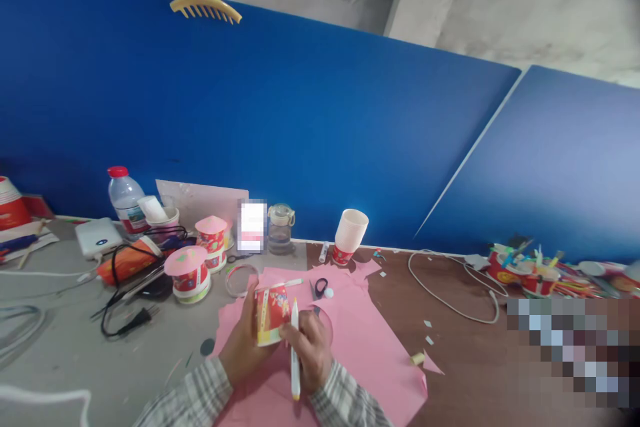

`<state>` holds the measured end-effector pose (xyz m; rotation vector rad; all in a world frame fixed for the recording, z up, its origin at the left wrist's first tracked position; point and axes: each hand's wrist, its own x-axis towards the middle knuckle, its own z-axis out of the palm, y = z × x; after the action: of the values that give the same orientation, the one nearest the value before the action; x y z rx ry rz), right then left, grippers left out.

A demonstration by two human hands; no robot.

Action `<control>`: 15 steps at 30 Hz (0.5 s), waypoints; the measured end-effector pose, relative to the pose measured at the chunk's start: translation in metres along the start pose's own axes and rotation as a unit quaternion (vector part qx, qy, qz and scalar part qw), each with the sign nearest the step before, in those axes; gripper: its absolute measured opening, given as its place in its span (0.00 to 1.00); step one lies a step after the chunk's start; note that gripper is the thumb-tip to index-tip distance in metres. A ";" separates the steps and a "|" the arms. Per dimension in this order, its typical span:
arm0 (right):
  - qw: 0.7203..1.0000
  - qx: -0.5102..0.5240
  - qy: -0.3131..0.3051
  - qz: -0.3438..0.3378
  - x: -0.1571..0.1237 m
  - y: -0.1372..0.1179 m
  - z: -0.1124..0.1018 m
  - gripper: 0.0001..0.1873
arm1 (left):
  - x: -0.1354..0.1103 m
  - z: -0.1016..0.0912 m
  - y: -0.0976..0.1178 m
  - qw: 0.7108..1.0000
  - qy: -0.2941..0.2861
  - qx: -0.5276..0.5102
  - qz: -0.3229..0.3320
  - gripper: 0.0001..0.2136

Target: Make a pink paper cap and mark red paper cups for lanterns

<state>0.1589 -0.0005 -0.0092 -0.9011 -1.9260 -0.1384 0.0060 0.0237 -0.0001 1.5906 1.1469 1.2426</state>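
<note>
My left hand [246,345] is wrapped around a red paper cup [273,313] with a yellow band at its lower end. In my right hand [313,347] is a white marker [295,367] with yellow ends, held close beside the cup. Both hands are above a large sheet of pink paper [370,353]. Just beyond them on the paper lie another white marker [293,283], scissors with dark handles [321,288] and a small white round piece [329,293]. A clear round item [325,327] is partly hidden behind my right hand.
On the left stand pink-topped cup models [186,260], a bottle [125,197], a power bank [99,238] and a black plug cable [135,323]. A glass jar [281,230] and stacked cups [351,230] stand at the back. To the right are a white cable [453,307] and marker-filled cups [541,278].
</note>
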 end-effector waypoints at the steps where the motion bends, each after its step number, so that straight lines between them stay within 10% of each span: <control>1: 1.000 -0.001 0.001 -0.003 0.000 0.000 0.000 0.08 | 0.000 0.000 -0.001 1.000 0.004 -0.014 0.002 0.50; 15: 0.998 0.009 0.054 0.042 -0.009 0.006 0.018 0.12 | 0.003 0.003 -0.011 0.999 0.020 -0.035 -0.002 0.49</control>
<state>0.1521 0.0066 -0.0274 -0.9430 -1.7844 -0.1178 0.0069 0.0292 -0.0099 1.5176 1.1178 1.3031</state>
